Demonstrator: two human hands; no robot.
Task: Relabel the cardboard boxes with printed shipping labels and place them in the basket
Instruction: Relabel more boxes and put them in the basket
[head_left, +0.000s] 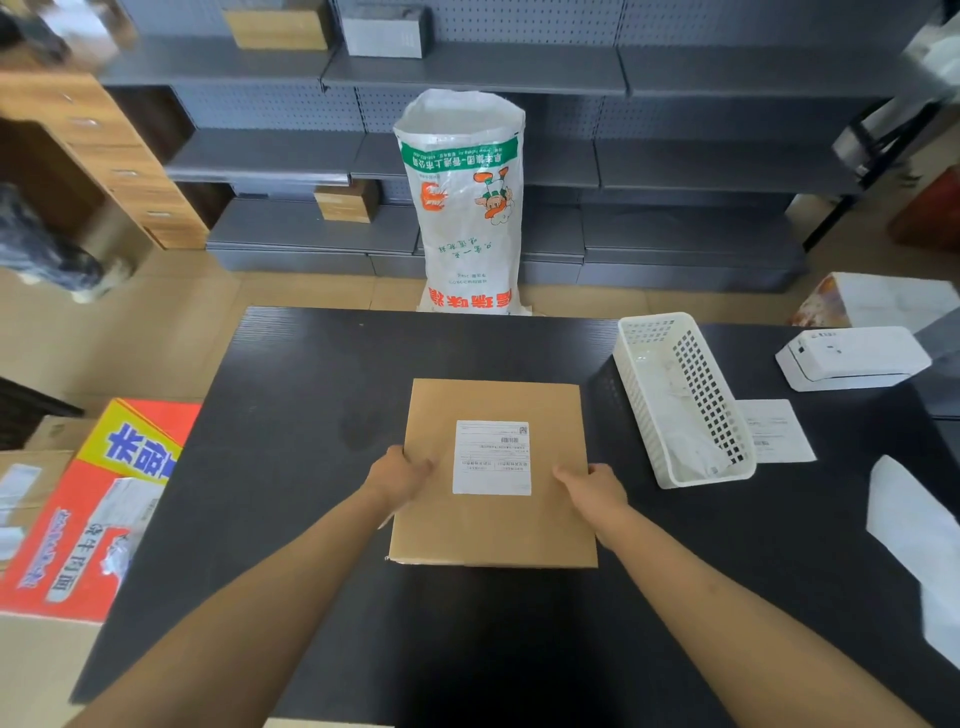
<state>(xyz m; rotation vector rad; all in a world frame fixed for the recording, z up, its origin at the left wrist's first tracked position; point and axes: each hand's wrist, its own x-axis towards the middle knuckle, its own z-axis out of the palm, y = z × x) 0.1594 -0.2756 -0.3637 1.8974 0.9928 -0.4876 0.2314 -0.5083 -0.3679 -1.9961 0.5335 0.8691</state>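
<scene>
1. Left hand (397, 475) on the left edge of the cardboard box (493, 525); fingers curled round that edge, thumb lying on the top face.
2. Right hand (592, 488) on the right edge of the same box; fingers wrapped over the edge, thumb pointing inward across the top.
3. Box flat on the black table (291, 395), held between the fingers of both hands.
4. White shipping label (492, 457) stuck to the box top, between the two thumbs, nearer the far edge than the near one; barcode and printed lines visible, text too small to read.
5. White plastic basket (680, 400) to the right of the right fingers, near but apart from the box; perforated walls, crumpled white paper or film lying inside.
6. Loose printed label sheet (776, 431) flat on the table just beyond the basket, further right of the right fingers.
7. White label printer (852, 356) beyond that sheet, far right and ahead of the right fingers.
8. White sheet (914, 530) at the table's right edge, level with the right forearm.
9. Tall white printed sack (467, 208) standing on the floor straight ahead of both hands, past the table's far edge, against grey shelving (675, 161).
10. Red, yellow and blue carton (93, 499) to the left of the left fingers, off the table.
</scene>
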